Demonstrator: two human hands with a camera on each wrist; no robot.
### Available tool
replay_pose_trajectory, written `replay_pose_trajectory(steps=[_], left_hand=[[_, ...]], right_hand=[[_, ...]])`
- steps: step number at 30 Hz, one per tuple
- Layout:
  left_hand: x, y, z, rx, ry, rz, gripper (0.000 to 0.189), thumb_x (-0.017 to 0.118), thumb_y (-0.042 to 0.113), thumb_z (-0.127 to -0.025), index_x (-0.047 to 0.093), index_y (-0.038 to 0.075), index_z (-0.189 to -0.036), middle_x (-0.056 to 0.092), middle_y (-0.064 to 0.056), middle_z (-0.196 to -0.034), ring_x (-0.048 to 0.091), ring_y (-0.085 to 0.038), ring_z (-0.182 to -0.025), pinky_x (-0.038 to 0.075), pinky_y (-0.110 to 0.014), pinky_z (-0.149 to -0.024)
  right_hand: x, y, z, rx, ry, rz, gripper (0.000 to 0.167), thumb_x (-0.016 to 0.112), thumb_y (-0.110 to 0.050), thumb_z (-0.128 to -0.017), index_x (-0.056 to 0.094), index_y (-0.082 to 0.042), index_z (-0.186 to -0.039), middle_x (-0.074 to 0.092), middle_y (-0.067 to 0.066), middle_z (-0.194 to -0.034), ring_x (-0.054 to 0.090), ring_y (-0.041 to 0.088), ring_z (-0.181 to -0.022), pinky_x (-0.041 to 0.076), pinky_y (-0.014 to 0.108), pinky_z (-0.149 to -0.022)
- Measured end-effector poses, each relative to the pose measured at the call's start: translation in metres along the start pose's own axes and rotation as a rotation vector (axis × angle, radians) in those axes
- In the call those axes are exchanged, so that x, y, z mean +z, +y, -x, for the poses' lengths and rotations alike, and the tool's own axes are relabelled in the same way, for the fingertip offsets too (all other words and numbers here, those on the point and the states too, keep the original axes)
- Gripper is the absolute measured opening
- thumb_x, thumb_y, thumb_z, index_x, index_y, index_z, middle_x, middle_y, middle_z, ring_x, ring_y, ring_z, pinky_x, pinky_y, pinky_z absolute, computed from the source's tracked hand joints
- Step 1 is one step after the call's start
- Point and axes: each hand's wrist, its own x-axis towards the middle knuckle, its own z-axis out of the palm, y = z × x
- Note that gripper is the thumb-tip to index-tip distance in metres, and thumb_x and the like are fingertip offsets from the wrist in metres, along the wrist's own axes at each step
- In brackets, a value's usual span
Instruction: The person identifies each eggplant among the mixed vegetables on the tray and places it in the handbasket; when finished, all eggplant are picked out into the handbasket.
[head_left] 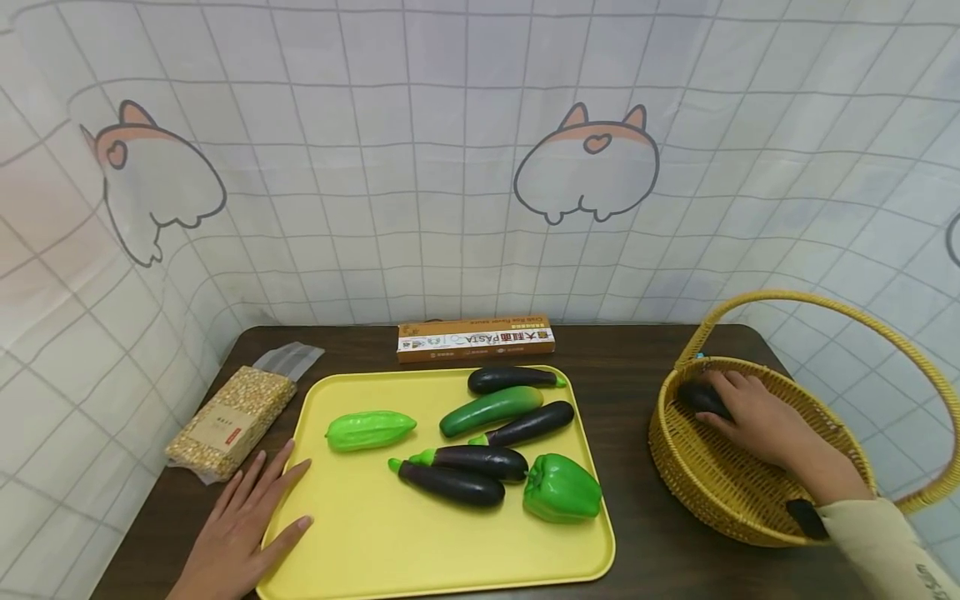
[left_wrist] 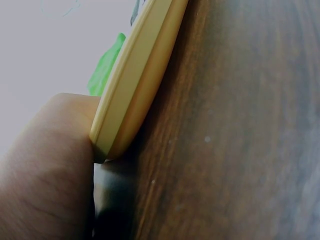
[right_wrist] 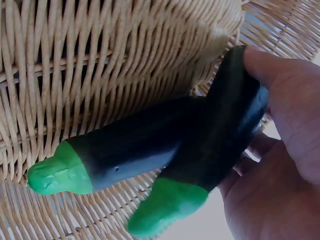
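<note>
Inside the wicker basket (head_left: 675,467), my right hand (head_left: 765,421) grips an eggplant (right_wrist: 232,105) by its dark end, thumb on one side and fingers round the other. A second eggplant (right_wrist: 135,140) lies against the wicker and is crossed by the held one. My left hand (head_left: 240,529) rests at the left rim of the yellow tray (head_left: 360,550), fingers straight and spread. On the tray are several eggplants (head_left: 450,485), a green cucumber (head_left: 491,410), a green bell pepper (head_left: 562,489) and a light green, ridged, pointed vegetable (head_left: 371,431).
A bag of yellow grains (head_left: 232,421) lies left of the tray. Behind the tray, a pasta box (head_left: 476,340) stands near the tiled-pattern curtain (head_left: 450,208). The basket's tall handle (head_left: 825,298) arches over the right side of the dark wooden table (head_left: 626,375).
</note>
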Motion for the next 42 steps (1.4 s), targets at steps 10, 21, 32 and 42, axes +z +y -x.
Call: replay_pose_trajectory(steps=[10, 21, 32, 42], left_hand=[[0.000, -0.001, -0.001, 0.011, 0.005, -0.003, 0.072, 0.071, 0.041, -0.102, 0.040, 0.027, -0.165, 0.020, -0.002, -0.175, 0.017, -0.040, -0.157, -0.001, -0.052, -0.127], [0.001, 0.000, -0.001, 0.006, 0.004, -0.005, 0.071, 0.070, 0.042, -0.103, 0.040, 0.027, -0.165, 0.020, -0.001, -0.175, 0.017, -0.039, -0.158, -0.002, -0.050, -0.128], [-0.002, 0.001, -0.001, 0.005, -0.006, -0.011, 0.072, 0.070, 0.042, -0.103, 0.039, 0.027, -0.166, 0.019, -0.001, -0.175, 0.016, -0.040, -0.158, -0.003, -0.049, -0.128], [0.000, 0.000, -0.001, -0.006, -0.007, -0.005, 0.072, 0.070, 0.043, -0.103, 0.039, 0.029, -0.166, 0.019, 0.000, -0.175, 0.017, -0.039, -0.158, -0.001, -0.051, -0.128]], right_hand=[[0.006, 0.002, 0.001, -0.028, 0.031, 0.051, 0.051, 0.080, -0.026, -0.098, 0.056, -0.004, -0.136, 0.058, 0.029, -0.125, 0.058, 0.051, -0.108, 0.054, 0.067, -0.078], [-0.002, 0.000, 0.002, -0.023, 0.063, 0.049, 0.046, 0.080, -0.023, -0.098, 0.060, -0.005, -0.135, 0.059, 0.027, -0.129, 0.057, 0.052, -0.113, 0.052, 0.069, -0.083], [-0.028, -0.039, -0.003, -0.157, 0.200, 0.079, 0.040, 0.086, -0.018, -0.092, 0.066, -0.008, -0.125, 0.063, 0.017, -0.120, 0.062, 0.043, -0.104, 0.054, 0.061, -0.080], [-0.042, -0.116, -0.021, -0.375, 0.288, 0.053, 0.058, 0.039, -0.054, -0.113, 0.066, -0.007, -0.132, 0.064, 0.007, -0.117, 0.065, 0.027, -0.096, 0.058, 0.050, -0.080]])
